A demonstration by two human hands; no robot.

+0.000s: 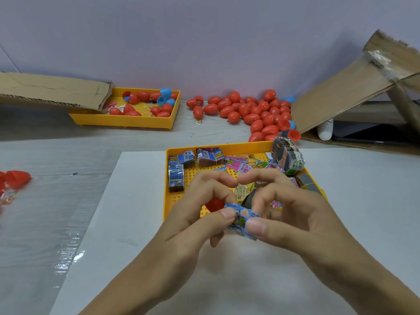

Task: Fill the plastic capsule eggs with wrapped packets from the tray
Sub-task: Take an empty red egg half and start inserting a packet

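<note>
Both hands meet over the near edge of the yellow tray. My left hand and my right hand each pinch one end of a small blue wrapped packet between thumb and fingers. A red capsule egg half lies in the tray just behind the packet, partly hidden by my left fingers. The tray holds bundles of blue packets, loose pink and yellow packets, and a banded stack at its far right corner.
A heap of red capsule eggs lies at the back. A second yellow tray with red and blue eggs stands back left under a cardboard flap. A cardboard box leans at right. Red egg halves lie at far left.
</note>
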